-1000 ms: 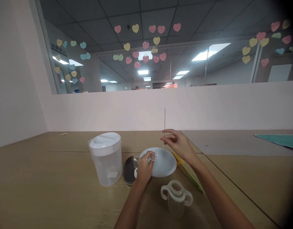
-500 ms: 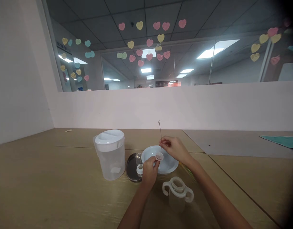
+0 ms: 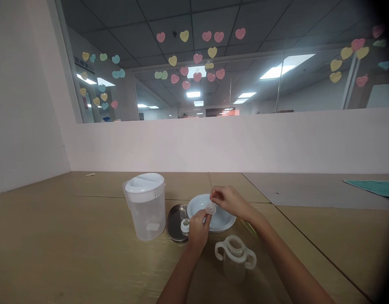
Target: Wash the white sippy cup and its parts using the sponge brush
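My left hand (image 3: 199, 230) pinches a small clear round piece (image 3: 210, 208) above the near part of a white bowl (image 3: 224, 221). Just above it, my right hand (image 3: 227, 199) grips a thin wire rod (image 3: 210, 180) that points upward, its lower end close to the round piece. Left of the bowl, a dark metal tray (image 3: 173, 223) holds a white ring-shaped part (image 3: 185, 225) and a small clear item. A bottle with two handles (image 3: 235, 255) stands upright in front of the bowl.
A lidded translucent pitcher (image 3: 148, 211) stands left of the tray. Thin yellow-green items (image 3: 249, 228) lie beneath my right forearm. A teal cloth (image 3: 374, 188) is at the far right, and a small flat scrap (image 3: 91, 175) near the wall at left.
My right hand has moved slightly down with the rod, whose upper end is now lower. My left hand still holds the round piece in nearly the same place.
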